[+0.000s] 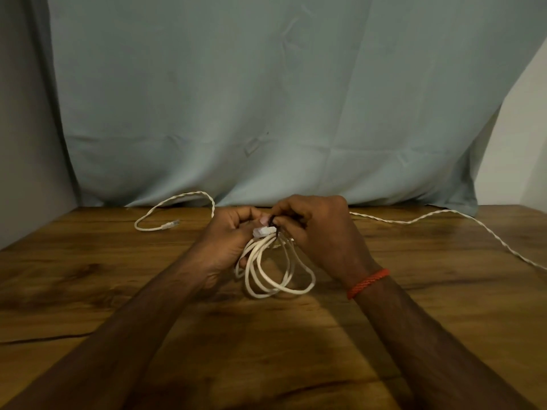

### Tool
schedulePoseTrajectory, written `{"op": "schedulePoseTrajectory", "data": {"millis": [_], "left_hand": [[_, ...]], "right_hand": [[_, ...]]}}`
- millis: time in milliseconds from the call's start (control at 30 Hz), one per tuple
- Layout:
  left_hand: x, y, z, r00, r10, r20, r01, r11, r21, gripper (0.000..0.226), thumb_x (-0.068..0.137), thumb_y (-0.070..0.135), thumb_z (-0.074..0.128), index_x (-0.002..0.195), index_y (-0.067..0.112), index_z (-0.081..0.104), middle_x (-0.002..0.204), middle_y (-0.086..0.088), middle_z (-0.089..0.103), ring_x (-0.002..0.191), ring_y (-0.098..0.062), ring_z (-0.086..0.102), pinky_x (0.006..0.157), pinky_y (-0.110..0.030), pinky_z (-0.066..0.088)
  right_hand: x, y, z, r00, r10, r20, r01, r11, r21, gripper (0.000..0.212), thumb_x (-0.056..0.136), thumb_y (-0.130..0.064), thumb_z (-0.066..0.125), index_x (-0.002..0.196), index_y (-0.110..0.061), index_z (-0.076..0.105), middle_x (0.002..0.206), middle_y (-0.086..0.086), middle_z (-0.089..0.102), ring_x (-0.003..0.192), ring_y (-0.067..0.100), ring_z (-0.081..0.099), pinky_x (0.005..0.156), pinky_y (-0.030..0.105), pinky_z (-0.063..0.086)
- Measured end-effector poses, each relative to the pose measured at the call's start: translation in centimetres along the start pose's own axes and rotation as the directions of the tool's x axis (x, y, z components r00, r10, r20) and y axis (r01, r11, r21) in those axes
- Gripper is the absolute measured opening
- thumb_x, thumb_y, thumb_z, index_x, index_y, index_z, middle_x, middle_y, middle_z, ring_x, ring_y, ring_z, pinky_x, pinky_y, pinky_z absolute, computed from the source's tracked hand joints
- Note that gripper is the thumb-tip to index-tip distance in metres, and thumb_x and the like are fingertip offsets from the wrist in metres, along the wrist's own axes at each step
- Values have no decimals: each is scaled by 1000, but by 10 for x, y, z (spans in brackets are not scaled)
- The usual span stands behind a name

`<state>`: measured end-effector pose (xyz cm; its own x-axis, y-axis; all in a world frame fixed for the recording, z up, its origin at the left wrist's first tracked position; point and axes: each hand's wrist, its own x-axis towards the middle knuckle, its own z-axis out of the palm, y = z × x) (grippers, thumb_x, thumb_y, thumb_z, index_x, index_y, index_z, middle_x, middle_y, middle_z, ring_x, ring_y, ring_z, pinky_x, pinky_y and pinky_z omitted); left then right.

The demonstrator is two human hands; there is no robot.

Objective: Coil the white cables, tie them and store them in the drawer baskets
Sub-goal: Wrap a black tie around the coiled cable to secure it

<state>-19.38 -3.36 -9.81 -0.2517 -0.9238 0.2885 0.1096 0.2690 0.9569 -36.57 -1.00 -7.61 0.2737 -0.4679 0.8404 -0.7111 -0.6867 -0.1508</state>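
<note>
Gripping the top of a coiled white cable (260,295) with the left hand (228,238) — fingers curled tight round the bunch, loops hanging down toward the wooden table (118,291); touching it or not, hard to say. Pinching a thin dark tie (272,223) at that same spot with the right hand (319,232), right beside a white plug (263,232). Wearing a red band (368,282) on the right wrist. Lying loose further back: twisted white cable (177,199) on the left, more twisted cable (414,221) trailing off right — blue-green cloth (266,113) behind.
</note>
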Motion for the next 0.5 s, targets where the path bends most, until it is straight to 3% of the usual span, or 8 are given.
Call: {"op": "schedulePoseTrajectory", "data": {"millis": [33,100,200,267,500], "left_hand": [[0,0,0,1000,13,1,-13,1000,19,17,95,19,66,94,4,74,94,-40,65,81,-39,54,75,-49,44],[-1,2,1,999,35,-15,-34,998,54,15,95,19,66,93,6,74,92,-40,65,74,-36,52,61,-42,43],[-1,0,2,999,36,-25,-34,998,49,16,96,14,63,94,-1,70,66,-23,64,43,-21,51,42,-20,37],[-2,0,2,999,32,-24,-31,998,63,16,97,13,61,93,-1,68,55,-8,61,31,-8,43,32,-16,31],[-2,0,4,998,54,-40,-51,995,84,16,98,11,60,93,-1,68,54,-5,62,31,-8,40,32,-17,29]], "right_hand": [[0,0,0,1000,14,-5,-14,1000,0,10,83,-13,78,92,-15,76,78,-3,75,68,5,67,66,22,56],[-1,-1,0,1000,21,-8,-21,999,-29,13,84,-12,77,97,-13,75,80,1,76,70,12,70,66,34,59],[-1,-3,1,1000,5,22,-4,999,-50,21,86,-8,74,107,-10,74,87,4,77,77,15,72,72,34,61],[0,-5,2,999,0,47,2,999,-50,25,86,-6,73,110,-10,74,91,5,77,80,15,72,75,34,61],[-1,-7,5,995,5,104,9,991,-134,29,85,-8,68,115,-10,70,92,6,74,84,20,67,75,33,55]]}}
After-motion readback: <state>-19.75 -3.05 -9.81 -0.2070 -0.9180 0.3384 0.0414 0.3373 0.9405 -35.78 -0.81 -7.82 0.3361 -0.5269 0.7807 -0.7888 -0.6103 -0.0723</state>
